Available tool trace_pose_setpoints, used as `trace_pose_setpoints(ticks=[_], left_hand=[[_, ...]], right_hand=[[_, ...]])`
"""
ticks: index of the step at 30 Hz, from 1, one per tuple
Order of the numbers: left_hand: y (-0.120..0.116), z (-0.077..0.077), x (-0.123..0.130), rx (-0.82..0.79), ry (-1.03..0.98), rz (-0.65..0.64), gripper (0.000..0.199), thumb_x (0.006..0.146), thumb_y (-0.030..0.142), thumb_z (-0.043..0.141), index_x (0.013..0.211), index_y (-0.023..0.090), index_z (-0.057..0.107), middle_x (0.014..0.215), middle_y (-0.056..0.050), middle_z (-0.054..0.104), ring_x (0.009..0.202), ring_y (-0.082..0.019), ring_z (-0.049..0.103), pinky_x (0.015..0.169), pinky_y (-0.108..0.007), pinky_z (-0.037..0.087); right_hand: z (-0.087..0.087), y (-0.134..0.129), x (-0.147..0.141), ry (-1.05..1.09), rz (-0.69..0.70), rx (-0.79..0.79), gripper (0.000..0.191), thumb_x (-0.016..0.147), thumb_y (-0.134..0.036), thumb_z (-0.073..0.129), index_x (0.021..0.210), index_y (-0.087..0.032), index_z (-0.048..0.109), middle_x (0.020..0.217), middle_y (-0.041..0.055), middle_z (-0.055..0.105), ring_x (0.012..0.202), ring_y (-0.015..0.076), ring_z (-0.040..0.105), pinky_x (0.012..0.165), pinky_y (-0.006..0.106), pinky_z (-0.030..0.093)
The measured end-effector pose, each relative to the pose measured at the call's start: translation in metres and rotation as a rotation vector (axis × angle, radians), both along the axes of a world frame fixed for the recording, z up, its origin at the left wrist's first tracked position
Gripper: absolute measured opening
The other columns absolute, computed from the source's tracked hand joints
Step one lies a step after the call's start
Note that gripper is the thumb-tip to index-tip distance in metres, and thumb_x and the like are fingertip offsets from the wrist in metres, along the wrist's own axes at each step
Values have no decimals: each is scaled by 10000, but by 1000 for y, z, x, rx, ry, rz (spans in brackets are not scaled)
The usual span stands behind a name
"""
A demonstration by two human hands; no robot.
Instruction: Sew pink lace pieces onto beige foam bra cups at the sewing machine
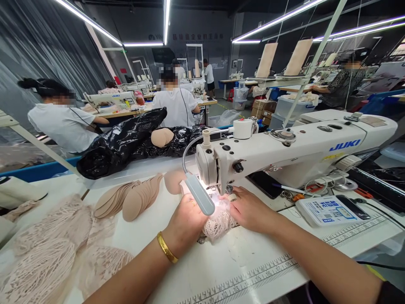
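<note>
A pale pink lace piece (220,221) lies bunched under the needle area of a white sewing machine (284,141). My left hand (187,217), with a gold bangle at its wrist, grips the lace from the left; its fingertips are partly hidden by the grey lamp head (201,195). From the right, my right hand (251,209) has its fingers closed on the lace edge close to the presser foot. Bright lamp light falls on the fabric between both hands. The needle itself cannot be made out.
Stacked beige oval pads (141,198) lie left of the machine, with more lace pieces (53,249) in front. A phone (264,184) and a white box (330,210) sit at right. Black plastic bags (123,139) lie behind the table. Several co-workers sit farther back.
</note>
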State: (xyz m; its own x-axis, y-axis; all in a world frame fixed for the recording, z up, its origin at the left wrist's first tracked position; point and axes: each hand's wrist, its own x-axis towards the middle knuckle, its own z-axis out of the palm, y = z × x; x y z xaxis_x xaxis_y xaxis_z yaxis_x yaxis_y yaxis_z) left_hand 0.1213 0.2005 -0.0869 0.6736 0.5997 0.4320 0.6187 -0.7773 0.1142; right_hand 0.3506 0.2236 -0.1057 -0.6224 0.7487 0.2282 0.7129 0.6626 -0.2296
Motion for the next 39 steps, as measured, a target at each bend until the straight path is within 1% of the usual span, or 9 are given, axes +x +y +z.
trace_pose_setpoints(ticks=[6, 9, 12, 15, 19, 25, 28, 32, 39], left_hand=[[-6, 9, -13, -123, 92, 92, 64, 863, 179, 622, 867, 219, 671, 952, -57, 704, 949, -291, 621, 959, -553, 410], [-9, 11, -12, -258, 104, 152, 178, 864, 245, 653, 1040, 231, 679, 1073, -91, 697, 1009, -325, 619, 882, -510, 469], [-17, 17, -10, -353, -8, 58, 310, 851, 218, 655, 1159, 237, 622, 1244, -94, 650, 1105, -297, 589, 917, -442, 490], [-25, 24, -13, -425, 57, -22, 298, 782, 177, 678, 1065, 247, 617, 1164, -58, 650, 1029, -261, 589, 879, -387, 485], [-25, 22, -19, -364, 223, 36, 122, 802, 121, 574, 873, 220, 581, 903, -33, 630, 824, -230, 562, 791, -401, 421], [-16, 8, -17, -247, 171, -38, 144, 769, 92, 553, 738, 205, 470, 818, -12, 638, 779, -214, 524, 822, -410, 359], [-17, 7, -17, -211, 134, -62, 138, 805, 83, 510, 820, 214, 548, 880, -23, 669, 801, -219, 540, 825, -413, 337], [-16, 5, -20, -140, 115, -56, 240, 809, 57, 508, 936, 221, 629, 936, -40, 702, 851, -235, 580, 863, -433, 320], [-3, 3, -25, -84, 64, -53, 295, 846, 54, 493, 999, 236, 667, 981, -32, 755, 903, -249, 647, 904, -449, 255]], right_hand=[[-5, -8, 1, 233, 118, 225, 263, 816, -44, 456, 955, -169, 640, 765, 65, 595, 825, 246, 485, 757, 355, 426], [1, -18, -7, 229, 243, 228, 381, 865, -85, 491, 1207, -196, 615, 1017, 84, 698, 946, 253, 525, 852, 389, 404], [4, -24, -15, 181, 335, 146, 430, 927, -185, 562, 1353, -239, 536, 1297, 74, 655, 1102, 243, 540, 925, 384, 372], [-5, -18, -16, 86, 250, 152, 290, 924, -93, 525, 1159, -228, 628, 1092, 48, 694, 993, 219, 546, 900, 360, 351], [-18, -2, -9, -55, 67, 166, 266, 800, 41, 491, 838, -184, 629, 890, 62, 649, 859, 215, 489, 826, 335, 349], [-14, 5, -1, 11, 44, 86, 267, 819, 10, 508, 925, -168, 676, 945, 69, 640, 928, 219, 499, 839, 325, 361], [-8, 0, -2, 26, 80, 110, 345, 826, 5, 499, 1049, -178, 689, 921, 64, 646, 924, 228, 487, 842, 339, 354], [-7, -5, -4, -34, 156, 104, 314, 850, -14, 498, 1003, -209, 691, 892, 54, 671, 883, 232, 464, 838, 362, 347], [-11, 4, 0, -7, 18, 78, 319, 835, -2, 513, 1017, -171, 712, 1064, 101, 675, 1123, 277, 485, 907, 389, 365]])
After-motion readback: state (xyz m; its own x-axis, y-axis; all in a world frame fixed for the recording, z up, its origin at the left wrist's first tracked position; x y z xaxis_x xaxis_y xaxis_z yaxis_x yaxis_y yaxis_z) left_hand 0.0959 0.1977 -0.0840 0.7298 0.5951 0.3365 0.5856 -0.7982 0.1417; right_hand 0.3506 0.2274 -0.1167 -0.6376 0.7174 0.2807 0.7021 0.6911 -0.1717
